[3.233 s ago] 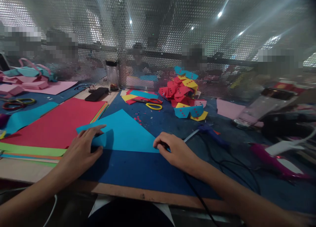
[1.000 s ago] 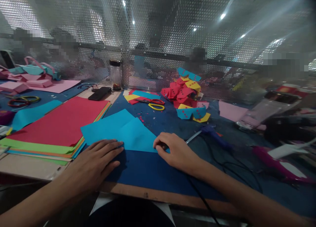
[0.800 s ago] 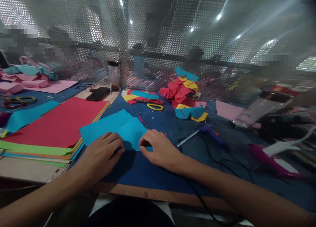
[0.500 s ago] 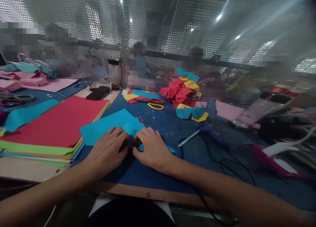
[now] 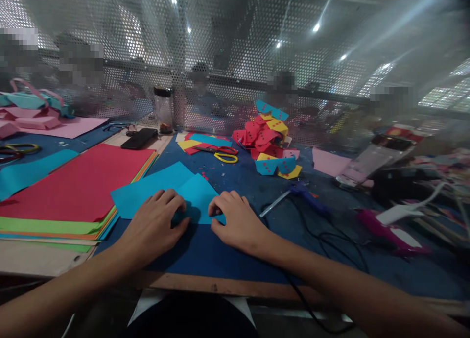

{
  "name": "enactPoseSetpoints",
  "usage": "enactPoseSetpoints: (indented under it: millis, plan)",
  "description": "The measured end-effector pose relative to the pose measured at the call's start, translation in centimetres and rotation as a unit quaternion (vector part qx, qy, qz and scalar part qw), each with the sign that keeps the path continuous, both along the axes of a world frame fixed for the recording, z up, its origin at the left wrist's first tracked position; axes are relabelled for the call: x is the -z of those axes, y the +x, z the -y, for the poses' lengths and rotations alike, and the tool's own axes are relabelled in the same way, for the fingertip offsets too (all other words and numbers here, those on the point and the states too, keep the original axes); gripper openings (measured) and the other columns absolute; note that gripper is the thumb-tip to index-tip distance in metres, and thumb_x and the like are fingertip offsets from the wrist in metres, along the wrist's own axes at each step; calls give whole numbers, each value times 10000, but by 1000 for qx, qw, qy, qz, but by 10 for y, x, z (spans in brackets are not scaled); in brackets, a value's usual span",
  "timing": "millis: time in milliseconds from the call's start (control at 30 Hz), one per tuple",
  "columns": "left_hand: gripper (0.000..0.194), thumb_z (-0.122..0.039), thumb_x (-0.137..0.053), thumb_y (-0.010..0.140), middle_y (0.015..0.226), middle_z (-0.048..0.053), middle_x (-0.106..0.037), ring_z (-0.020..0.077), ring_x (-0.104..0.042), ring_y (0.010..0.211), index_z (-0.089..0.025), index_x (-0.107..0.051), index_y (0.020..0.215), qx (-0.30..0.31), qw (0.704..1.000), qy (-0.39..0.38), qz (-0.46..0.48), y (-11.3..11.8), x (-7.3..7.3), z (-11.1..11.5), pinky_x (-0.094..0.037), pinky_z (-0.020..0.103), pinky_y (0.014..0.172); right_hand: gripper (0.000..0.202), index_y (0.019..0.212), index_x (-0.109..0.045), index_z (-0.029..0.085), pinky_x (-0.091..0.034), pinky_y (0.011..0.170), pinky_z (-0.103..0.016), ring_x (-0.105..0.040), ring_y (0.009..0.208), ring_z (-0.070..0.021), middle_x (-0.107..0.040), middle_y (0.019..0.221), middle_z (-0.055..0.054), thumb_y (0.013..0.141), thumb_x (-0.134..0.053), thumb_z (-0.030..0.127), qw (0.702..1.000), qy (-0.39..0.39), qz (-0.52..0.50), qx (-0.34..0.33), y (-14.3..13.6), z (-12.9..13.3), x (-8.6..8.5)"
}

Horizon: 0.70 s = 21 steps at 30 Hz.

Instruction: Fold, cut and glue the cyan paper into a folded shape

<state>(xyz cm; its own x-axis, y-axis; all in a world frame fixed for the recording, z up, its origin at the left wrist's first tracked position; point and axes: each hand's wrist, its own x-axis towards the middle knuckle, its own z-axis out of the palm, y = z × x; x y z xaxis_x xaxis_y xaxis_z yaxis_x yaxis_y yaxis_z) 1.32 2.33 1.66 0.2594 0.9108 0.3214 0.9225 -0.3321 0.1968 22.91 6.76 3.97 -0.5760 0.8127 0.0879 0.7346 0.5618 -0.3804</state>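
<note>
head view: folded blue paper sheet [image 5: 200, 196] on the blue worktop [image 5: 205, 254], between left hand [image 5: 157, 223] and right hand [image 5: 235, 220]; each grip half open, fingers curled over the sheet's edges, whether pinching it cannot be told; red-and-yellow-handled scissors [image 5: 224, 154] beyond.

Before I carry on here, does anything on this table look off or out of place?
Mostly the clear jar on the right: it leans steeply, apparently not standing flat like the upright jar at the back. Small red paper scraps also litter the blue surface behind the folded blue paper.
</note>
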Motion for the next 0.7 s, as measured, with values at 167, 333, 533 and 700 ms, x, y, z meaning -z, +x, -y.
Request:
enactPoseSetpoints:
  millis: [167, 333, 533, 700]
  plan:
    - [114, -327, -569, 946, 1015, 76, -626, 298, -559, 954, -214, -570, 927, 0, 1000, 0, 3, -1, 0, 1, -468, 434, 775, 173, 902, -644, 210, -326, 855, -388, -522, 999, -233, -642, 973, -37, 778, -585, 104, 1000, 5, -10, 2, 20, -2, 2]
    - [111, -326, -576, 944, 1023, 72, -630, 288, -558, 945, -215, -580, 936, 6, 1000, -3, 11, -2, 1, 1, -449, 424, 772, 199, 903, -645, 214, -328, 840, -371, -524, 987, -222, -636, 971, -30, 767, -577, 85, 1000, -2, -7, 15, 37, -1, 2]
    - [111, -337, -587, 923, 1006, 63, -635, 289, -566, 934, -226, -593, 923, 11, 999, 11, 34, -5, 4, 0, -447, 421, 778, 223, 906, -663, 214, -345, 850, -367, -525, 983, -220, -630, 950, -27, 764, -569, 71, 1000, 4, -2, 27, 52, 1, 0]
    - [125, -352, -574, 925, 1001, 65, -643, 295, -569, 945, -230, -602, 915, 12, 999, 9, 44, -6, 5, -1, -448, 434, 794, 258, 897, -686, 218, -348, 865, -381, -527, 990, -229, -639, 939, -30, 750, -570, 42, 999, 2, 6, 42, 61, 0, -2]
